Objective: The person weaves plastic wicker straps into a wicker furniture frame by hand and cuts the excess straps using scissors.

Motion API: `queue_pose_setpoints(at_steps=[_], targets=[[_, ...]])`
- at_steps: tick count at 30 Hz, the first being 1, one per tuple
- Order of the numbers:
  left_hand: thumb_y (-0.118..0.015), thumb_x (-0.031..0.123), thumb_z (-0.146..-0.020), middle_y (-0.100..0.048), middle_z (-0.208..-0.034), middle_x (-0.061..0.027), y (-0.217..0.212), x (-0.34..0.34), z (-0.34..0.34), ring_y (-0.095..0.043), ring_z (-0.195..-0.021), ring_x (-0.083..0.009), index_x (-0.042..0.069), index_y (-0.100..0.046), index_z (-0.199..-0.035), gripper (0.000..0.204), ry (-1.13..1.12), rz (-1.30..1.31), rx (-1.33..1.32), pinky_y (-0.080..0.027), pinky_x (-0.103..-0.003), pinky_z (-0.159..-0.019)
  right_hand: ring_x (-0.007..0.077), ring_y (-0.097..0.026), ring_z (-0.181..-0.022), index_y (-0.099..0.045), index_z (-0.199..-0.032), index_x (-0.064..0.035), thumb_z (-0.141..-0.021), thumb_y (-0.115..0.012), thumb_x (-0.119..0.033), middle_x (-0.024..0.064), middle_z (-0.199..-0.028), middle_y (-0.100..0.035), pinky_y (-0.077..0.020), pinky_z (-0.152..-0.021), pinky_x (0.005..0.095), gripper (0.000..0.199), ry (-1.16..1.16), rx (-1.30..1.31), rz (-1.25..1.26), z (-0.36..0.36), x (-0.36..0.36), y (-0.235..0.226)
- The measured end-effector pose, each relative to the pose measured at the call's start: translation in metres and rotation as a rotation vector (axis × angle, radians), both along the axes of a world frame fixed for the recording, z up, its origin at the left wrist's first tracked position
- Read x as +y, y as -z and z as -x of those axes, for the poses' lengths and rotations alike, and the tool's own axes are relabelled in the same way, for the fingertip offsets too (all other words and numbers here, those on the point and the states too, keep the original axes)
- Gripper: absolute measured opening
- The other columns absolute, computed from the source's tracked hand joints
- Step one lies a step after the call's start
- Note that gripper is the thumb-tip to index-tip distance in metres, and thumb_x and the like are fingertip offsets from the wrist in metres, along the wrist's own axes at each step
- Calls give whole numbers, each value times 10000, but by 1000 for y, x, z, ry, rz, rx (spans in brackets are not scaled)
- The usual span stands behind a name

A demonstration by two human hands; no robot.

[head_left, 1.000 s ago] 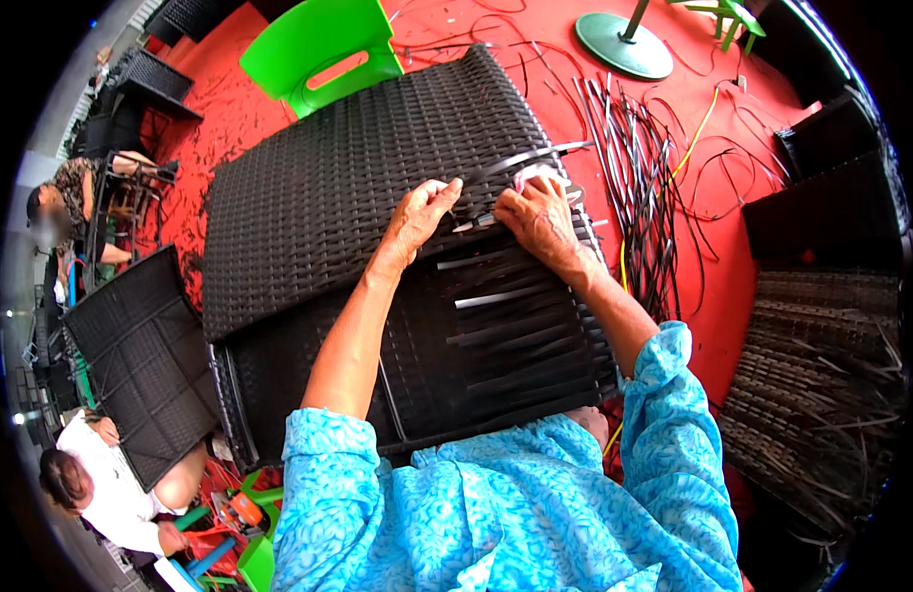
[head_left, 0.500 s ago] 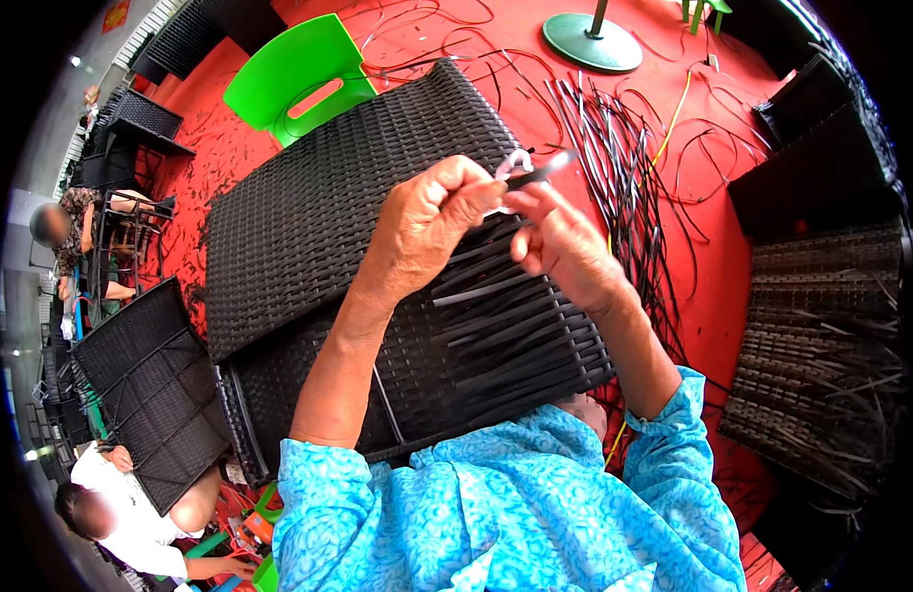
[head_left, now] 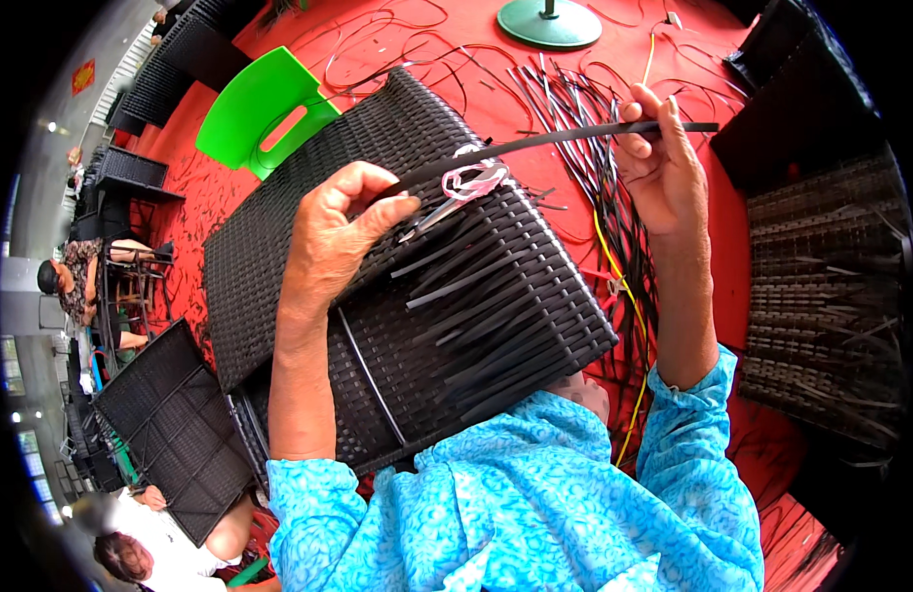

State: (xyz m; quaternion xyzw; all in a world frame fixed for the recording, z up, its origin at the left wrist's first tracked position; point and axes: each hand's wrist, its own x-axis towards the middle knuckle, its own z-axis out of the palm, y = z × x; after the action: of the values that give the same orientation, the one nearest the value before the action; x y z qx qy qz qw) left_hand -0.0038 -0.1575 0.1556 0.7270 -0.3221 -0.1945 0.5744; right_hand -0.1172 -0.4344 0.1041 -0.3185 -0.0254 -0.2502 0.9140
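Black rattan strip [head_left: 545, 141] stretched between left hand [head_left: 340, 232] and right hand [head_left: 660, 163].

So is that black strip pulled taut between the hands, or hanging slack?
Taut. The black strip runs in a nearly straight line from the left hand to the right hand, above the woven panel.

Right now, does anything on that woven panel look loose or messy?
Yes: on the black woven panel, a band of unwoven strip ends sticks out loose and uneven. The left hand and right hand hold one black strip taut above it.
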Motion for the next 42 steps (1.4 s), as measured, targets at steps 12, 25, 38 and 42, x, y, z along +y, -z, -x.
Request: queue_pose_setpoints(at_steps=[12, 25, 38, 42], targets=[[-661, 129, -781, -576, -755, 19, 9, -47, 4, -515, -696, -39, 16, -601, -852, 146, 22, -105, -104, -420, -182, -650, 83, -527, -596, -559, -1028, -14, -904, -481, -304, 25, -752, -561, -464, -545, 204, 325, 158, 285, 5, 1, -42, 63], [-563, 197, -857, -564, -684, 6, -66, -137, 69, -529, -613, -82, 41, -581, -898, 162, -2, 73, -776, -451, -201, -547, 55, -519, -558, -558, -1042, -23, -918, -464, -241, 21, -737, -581, -433, -483, 181, 268, 74, 76, 244, -3, 9, -35], [-611, 73, -731, -533, -722, -52, -9, -26, 7, -554, -653, -207, 65, -582, -988, 259, -154, -263, -1339, -459, -322, -577, 34, -468, -493, -567, -848, -33, -840, -600, -280, -14, -663, -548, -359, -423, 161, 250, -160, 116, 451, -59, 103, -22], [-619, 82, -727, -519, -692, -33, 23, 17, -2, -543, -624, -189, 122, -598, -1017, 294, -165, -384, -1256, -458, -318, -544, 45, -532, -638, -500, -1126, -37, -870, -556, -282, 8, -790, -569, -425, -528, 184, 359, -275, 231, 492, -68, 106, 17]])
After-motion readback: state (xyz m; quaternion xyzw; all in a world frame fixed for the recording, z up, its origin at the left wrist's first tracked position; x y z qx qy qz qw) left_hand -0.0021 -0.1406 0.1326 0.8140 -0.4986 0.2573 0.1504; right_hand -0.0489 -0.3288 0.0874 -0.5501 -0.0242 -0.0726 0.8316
